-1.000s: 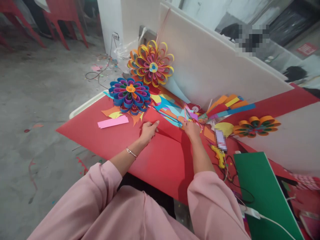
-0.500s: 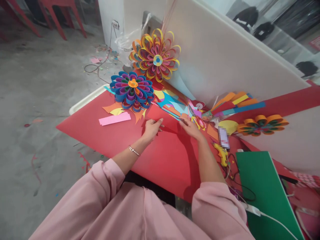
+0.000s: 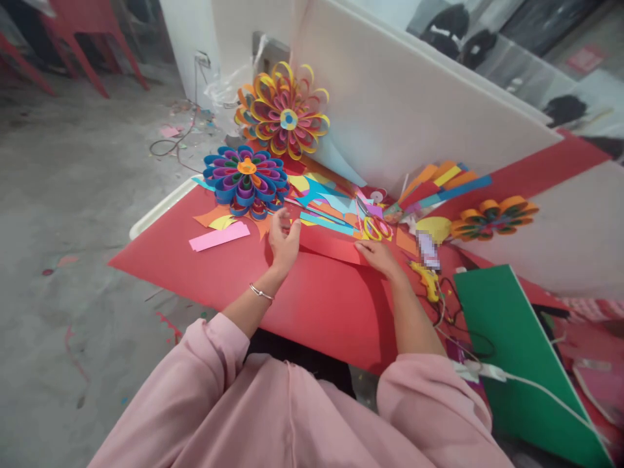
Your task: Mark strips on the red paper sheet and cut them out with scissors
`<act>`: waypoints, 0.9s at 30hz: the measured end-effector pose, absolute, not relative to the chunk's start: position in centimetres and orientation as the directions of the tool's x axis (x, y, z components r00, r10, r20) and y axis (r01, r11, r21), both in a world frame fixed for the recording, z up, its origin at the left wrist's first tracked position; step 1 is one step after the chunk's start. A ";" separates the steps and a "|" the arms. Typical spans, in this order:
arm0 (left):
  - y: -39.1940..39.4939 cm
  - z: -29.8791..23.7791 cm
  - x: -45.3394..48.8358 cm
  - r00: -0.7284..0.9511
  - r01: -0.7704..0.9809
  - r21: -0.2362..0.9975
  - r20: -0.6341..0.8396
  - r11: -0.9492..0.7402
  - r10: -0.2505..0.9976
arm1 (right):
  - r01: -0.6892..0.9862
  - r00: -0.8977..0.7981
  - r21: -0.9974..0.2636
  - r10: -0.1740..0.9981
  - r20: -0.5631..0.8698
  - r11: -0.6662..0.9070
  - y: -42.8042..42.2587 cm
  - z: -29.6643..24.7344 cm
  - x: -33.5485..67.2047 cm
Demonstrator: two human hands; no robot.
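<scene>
A large red sheet [image 3: 312, 305] covers the table in front of me. On it lies a smaller cut piece of red paper [image 3: 331, 246]. My left hand [image 3: 283, 239] hovers just above the left end of this piece, fingers raised and apart, holding nothing. My right hand [image 3: 377, 255] lies flat with its fingertips pressed on the right end of the piece. Scissors with yellow handles [image 3: 373, 225] rest just beyond my right hand among coloured paper scraps.
A blue and purple paper flower [image 3: 246, 179] and a yellow and orange one [image 3: 283, 120] sit at the back left, an orange flower [image 3: 492, 214] at the right. Nearby are a pink strip [image 3: 219, 236], coloured strips [image 3: 439, 185], a yellow glue gun [image 3: 428, 279], a green board [image 3: 511, 338] and a white panel [image 3: 414, 110].
My left hand has let go of the red piece's edge and lifted, fingers spread. My right hand has moved off the scissors and down flat onto the red piece.
</scene>
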State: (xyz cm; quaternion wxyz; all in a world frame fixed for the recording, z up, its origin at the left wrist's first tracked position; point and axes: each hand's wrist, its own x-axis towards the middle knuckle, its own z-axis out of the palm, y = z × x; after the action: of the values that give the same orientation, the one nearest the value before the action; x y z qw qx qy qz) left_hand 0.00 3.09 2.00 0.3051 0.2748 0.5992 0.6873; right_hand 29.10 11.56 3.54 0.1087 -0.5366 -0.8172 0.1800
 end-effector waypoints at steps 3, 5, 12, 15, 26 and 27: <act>2.5 1.6 -0.3 -0.589 0.447 0.843 0.530 -0.301 0.610 | 0.876 -0.331 -0.370 0.944 0.009 0.310 10.1 2.2 28.9; 2.1 1.1 0.2 -0.350 0.600 0.673 0.706 -0.432 0.615 | 0.905 -0.288 -0.306 0.955 0.069 0.295 8.7 1.5 28.7; -0.1 -0.4 4.1 0.521 0.590 0.343 0.530 -0.731 0.669 | 0.952 -0.251 -0.122 0.944 0.215 0.281 2.5 -0.7 28.2; -1.1 -1.1 4.9 0.625 0.637 0.271 0.366 -0.722 0.689 | 0.960 -0.212 -0.145 0.960 0.181 0.239 1.4 -1.6 28.2; -1.6 -2.1 4.8 0.619 0.744 0.208 0.145 -0.635 0.772 | 0.953 -0.209 -0.176 0.955 0.210 0.248 1.3 -2.3 28.0; -1.7 -1.9 4.9 0.619 0.744 0.208 0.144 -0.635 0.772 | 0.950 -0.217 -0.175 0.950 0.223 0.258 1.2 -2.4 28.0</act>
State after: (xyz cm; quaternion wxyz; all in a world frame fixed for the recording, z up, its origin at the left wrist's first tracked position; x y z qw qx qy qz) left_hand 4.87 -1.65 -1.95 0.0637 0.8973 0.4225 0.1104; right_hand 28.03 1.23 -2.38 0.1430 -0.6090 -0.7802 0.0004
